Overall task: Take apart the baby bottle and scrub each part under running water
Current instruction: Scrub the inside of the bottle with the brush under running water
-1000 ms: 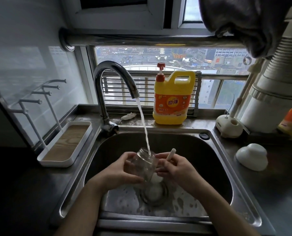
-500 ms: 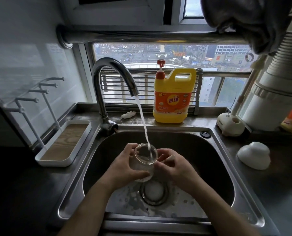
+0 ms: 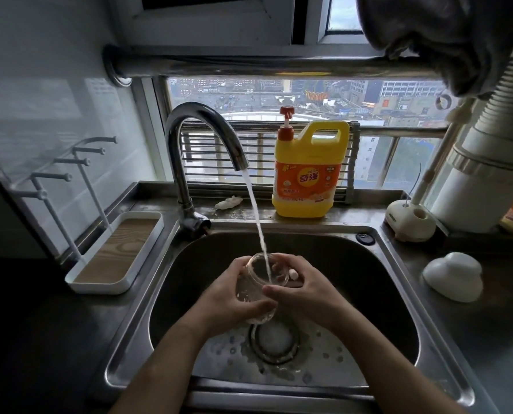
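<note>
A clear glass bottle body [image 3: 256,279] is held upright over the sink drain, its open mouth under the water stream [image 3: 258,222] from the faucet [image 3: 201,135]. My left hand [image 3: 231,297] grips the bottle's left side, thumb across its front. My right hand [image 3: 306,291] wraps the bottle's right side and also holds a thin white brush handle, whose tip [image 3: 293,274] sticks out between the fingers. The brush head is hidden. A white dome-shaped bottle part [image 3: 454,277] lies on the counter at the right.
The steel sink [image 3: 377,294] has a foamy drain [image 3: 274,339]. A yellow dish-soap jug [image 3: 307,171] stands on the ledge behind. A white drying rack with a tray [image 3: 114,255] sits at the left. A white brush holder [image 3: 410,219] stands at the right.
The bottle has turned from tilted to upright with its mouth under the stream. The brush handle, which stuck up beside the bottle, is folded down into my right hand.
</note>
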